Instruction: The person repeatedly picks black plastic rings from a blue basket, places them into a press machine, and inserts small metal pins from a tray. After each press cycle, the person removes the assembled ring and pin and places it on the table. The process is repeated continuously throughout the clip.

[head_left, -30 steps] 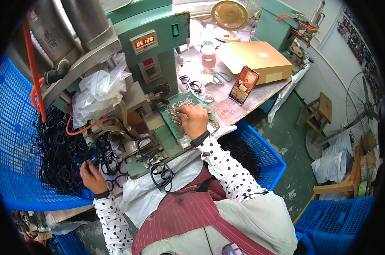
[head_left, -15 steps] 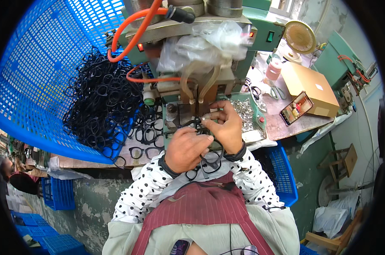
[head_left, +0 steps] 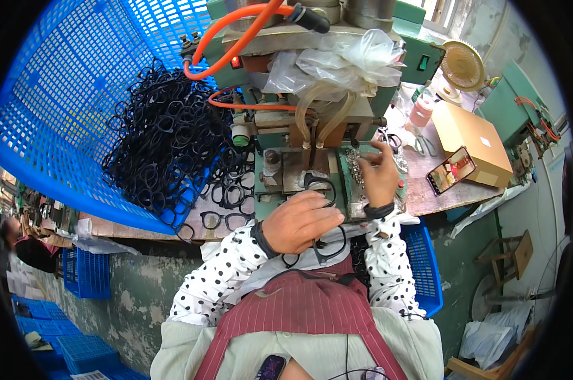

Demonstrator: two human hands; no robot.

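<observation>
My left hand [head_left: 303,221] is closed around black eyeglass frames, palm down in front of the press. One black rim [head_left: 323,183] sticks out beyond the fingers toward the metal work plate [head_left: 297,166]; another black frame [head_left: 329,249] hangs below the hand over my lap. To the right, my right hand [head_left: 381,177] is at a green-edged tray of small shiny metal parts [head_left: 356,168]. Its thumb and fingers are curled together at the parts, and anything between them is too small to make out. Two thin metal rods [head_left: 312,155] of the press point down above the plate.
A large blue basket [head_left: 39,171] on the left spills a heap of black eyeglass frames [head_left: 166,139] onto the table. Orange hoses [head_left: 226,47] loop from the press. Scissors [head_left: 424,144], a phone [head_left: 451,171], a cardboard box [head_left: 479,142] and a pink-lidded jar [head_left: 421,111] are at right.
My right hand has left the frame at the work plate and moved right to the metal parts. My left hand still holds the frames, slightly lower. The view has shifted a little.
</observation>
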